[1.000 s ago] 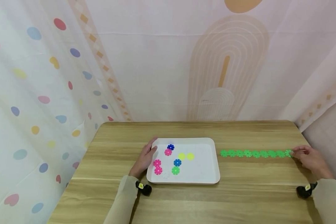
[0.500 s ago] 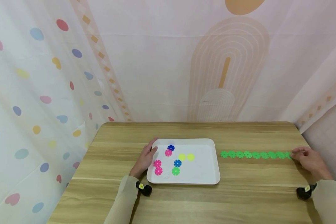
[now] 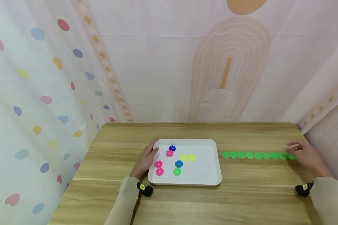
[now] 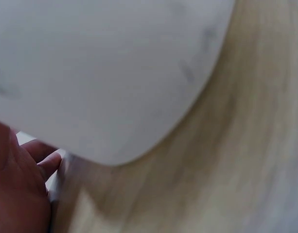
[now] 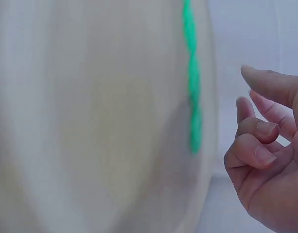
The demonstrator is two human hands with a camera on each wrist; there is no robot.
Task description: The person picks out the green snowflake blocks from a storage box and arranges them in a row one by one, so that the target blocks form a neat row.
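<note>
Although the head view is wide, it shows the green chain point(image 3: 257, 155) of about 9 flat snowflake discs lying in a straight row on the counter point(image 3: 186, 200), right of the white tray point(image 3: 211, 175); the right hand point(image 3: 307, 156) hovers just beside its right end, fingers loosely bent, holding nothing. The left hand point(image 3: 146, 159) rests flat against the tray's left rim, fingers straight. Such thin plastic discs look light, stiff singly but prone to flex or unclip at the joints, so I judge the chain best taken near an end disc's edge, or supported at 2 places. Loose pink point(image 3: 158, 167), blue point(image 3: 178, 163), yellow point(image 3: 187, 157) and green point(image 3: 176, 171) discs lie in the tray. From the left wrist, everything is blurred: only the tray's rounded corner point(image 4: 114, 97) and part of the hand point(image 4: 17, 194) show. From the right wrist, the chain point(image 5: 191, 97) is a smeared green line, its discs impossible to count, and the curled fingers point(image 5: 255, 145) stand apart from it.
</note>
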